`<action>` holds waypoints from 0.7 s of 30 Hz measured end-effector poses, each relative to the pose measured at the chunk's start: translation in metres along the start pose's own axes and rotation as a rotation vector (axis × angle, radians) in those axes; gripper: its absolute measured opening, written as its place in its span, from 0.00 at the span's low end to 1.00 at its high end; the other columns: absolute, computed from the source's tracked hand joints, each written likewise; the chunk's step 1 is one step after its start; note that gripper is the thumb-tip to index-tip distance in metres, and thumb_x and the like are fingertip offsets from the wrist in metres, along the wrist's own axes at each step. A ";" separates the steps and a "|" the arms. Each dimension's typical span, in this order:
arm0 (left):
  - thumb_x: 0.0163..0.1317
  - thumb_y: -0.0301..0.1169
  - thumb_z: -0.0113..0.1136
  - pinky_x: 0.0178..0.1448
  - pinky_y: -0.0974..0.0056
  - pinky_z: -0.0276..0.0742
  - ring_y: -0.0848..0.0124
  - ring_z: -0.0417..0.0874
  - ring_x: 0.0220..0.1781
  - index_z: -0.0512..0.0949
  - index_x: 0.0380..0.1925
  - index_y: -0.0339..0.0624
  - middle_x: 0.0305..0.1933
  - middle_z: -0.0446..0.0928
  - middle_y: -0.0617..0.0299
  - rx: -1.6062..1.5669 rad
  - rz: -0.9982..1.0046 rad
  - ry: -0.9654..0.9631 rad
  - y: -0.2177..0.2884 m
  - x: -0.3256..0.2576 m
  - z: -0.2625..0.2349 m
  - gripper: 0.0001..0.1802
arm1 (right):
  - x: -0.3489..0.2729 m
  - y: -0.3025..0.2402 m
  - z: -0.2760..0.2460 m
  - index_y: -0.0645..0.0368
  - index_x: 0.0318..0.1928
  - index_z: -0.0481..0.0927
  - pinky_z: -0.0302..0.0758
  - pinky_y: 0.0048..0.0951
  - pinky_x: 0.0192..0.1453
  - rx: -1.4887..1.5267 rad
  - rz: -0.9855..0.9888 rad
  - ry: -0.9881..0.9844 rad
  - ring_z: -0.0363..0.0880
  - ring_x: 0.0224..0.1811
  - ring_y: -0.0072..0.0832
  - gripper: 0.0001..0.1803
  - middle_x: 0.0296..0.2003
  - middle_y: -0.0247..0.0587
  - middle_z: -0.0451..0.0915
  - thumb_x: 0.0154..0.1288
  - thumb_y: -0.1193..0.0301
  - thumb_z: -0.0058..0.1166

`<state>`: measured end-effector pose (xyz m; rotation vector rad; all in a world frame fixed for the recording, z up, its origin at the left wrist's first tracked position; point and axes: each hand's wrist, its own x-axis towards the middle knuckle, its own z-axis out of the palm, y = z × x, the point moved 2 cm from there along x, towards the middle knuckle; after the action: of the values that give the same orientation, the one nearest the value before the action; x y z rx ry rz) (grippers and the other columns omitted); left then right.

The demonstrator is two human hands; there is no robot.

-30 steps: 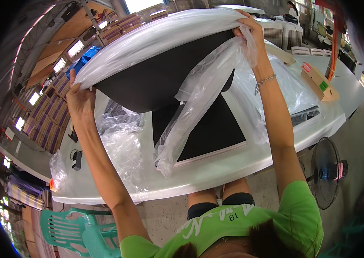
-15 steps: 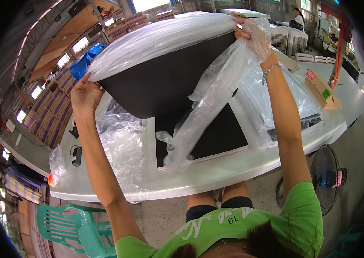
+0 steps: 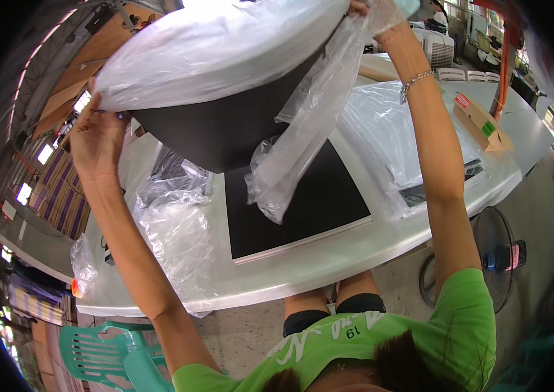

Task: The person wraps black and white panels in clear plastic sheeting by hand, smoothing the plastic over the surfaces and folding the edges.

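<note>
My left hand [image 3: 98, 140] is closed on the left edge of a clear plastic bag [image 3: 224, 55], raised over the table. A large black sheet [image 3: 211, 124] hangs from under the bag's lower edge, its top part covered by the plastic. My right hand [image 3: 386, 21] grips the bag's other side near the top of the picture, with plastic draped over the wrist; some of its fingers are hidden. From there a loose strip of the bag trails down. Below it a stack of black sheets [image 3: 303, 219] with pale edges lies on the white table [image 3: 277, 277].
Crumpled clear plastic [image 3: 175, 225] lies to the left of the stack. On the right are a plastic-wrapped flat pile [image 3: 388, 134] and a small open cardboard box [image 3: 483, 124]. A fan [image 3: 494, 261] and a green plastic chair [image 3: 103, 356] stand by the table. A person [image 3: 440, 14] is far back.
Both hands have risen and moved left, lifting the bag and black sheet higher. The bag puffs out more, and more of the stack below shows.
</note>
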<state>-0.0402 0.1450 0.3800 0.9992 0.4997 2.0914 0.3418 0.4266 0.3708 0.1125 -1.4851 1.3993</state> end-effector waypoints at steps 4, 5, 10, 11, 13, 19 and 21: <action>0.67 0.21 0.37 0.71 0.48 0.54 0.57 0.64 0.67 0.66 0.58 0.30 0.62 0.66 0.44 0.057 0.171 0.139 0.011 -0.011 0.025 0.20 | -0.001 -0.004 -0.005 0.67 0.54 0.72 0.74 0.20 0.29 -0.007 0.000 0.047 0.71 0.25 0.21 0.18 0.26 0.34 0.72 0.67 0.71 0.48; 0.68 0.22 0.38 0.71 0.51 0.57 0.57 0.67 0.65 0.66 0.56 0.29 0.59 0.69 0.43 0.030 0.156 0.112 0.018 -0.001 0.009 0.17 | -0.001 -0.002 -0.006 0.67 0.53 0.72 0.74 0.20 0.29 0.000 0.005 0.055 0.71 0.25 0.21 0.17 0.26 0.34 0.72 0.67 0.71 0.48; 0.67 0.23 0.46 0.69 0.54 0.63 0.58 0.73 0.59 0.69 0.50 0.30 0.53 0.74 0.46 -0.120 -0.190 -0.216 0.023 0.034 -0.069 0.13 | -0.011 0.031 -0.002 0.65 0.51 0.73 0.76 0.22 0.28 0.056 0.075 0.082 0.74 0.27 0.23 0.15 0.27 0.36 0.74 0.66 0.72 0.48; 0.67 0.23 0.46 0.69 0.54 0.63 0.58 0.73 0.59 0.69 0.50 0.30 0.53 0.74 0.46 -0.111 -0.217 -0.193 0.012 0.025 -0.065 0.13 | -0.015 0.036 -0.003 0.65 0.51 0.73 0.77 0.22 0.28 0.060 0.092 0.090 0.75 0.27 0.23 0.15 0.28 0.37 0.75 0.66 0.72 0.48; 0.67 0.25 0.45 0.70 0.52 0.60 0.57 0.71 0.62 0.69 0.51 0.29 0.56 0.72 0.45 -0.224 -0.319 -0.228 0.005 0.023 -0.065 0.15 | -0.022 0.044 -0.004 0.65 0.50 0.73 0.77 0.23 0.28 0.076 0.121 0.100 0.76 0.28 0.24 0.14 0.28 0.38 0.76 0.66 0.72 0.48; 0.70 0.33 0.43 0.70 0.51 0.60 0.57 0.69 0.65 0.69 0.55 0.30 0.60 0.70 0.44 -0.145 -0.379 -0.344 0.016 0.020 -0.058 0.19 | -0.012 0.028 -0.023 0.63 0.48 0.75 0.80 0.25 0.27 0.074 0.134 0.145 0.79 0.30 0.26 0.12 0.30 0.40 0.78 0.66 0.73 0.48; 0.70 0.35 0.45 0.70 0.49 0.59 0.59 0.68 0.66 0.70 0.53 0.30 0.59 0.72 0.45 -0.088 -0.420 -0.395 0.012 0.020 -0.059 0.20 | -0.013 0.031 -0.036 0.63 0.47 0.75 0.80 0.25 0.27 0.086 0.171 0.188 0.80 0.31 0.26 0.11 0.31 0.41 0.79 0.66 0.73 0.48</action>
<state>-0.1001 0.1511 0.3608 1.1117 0.3713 1.4881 0.3480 0.4568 0.3325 -0.0928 -1.3032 1.5662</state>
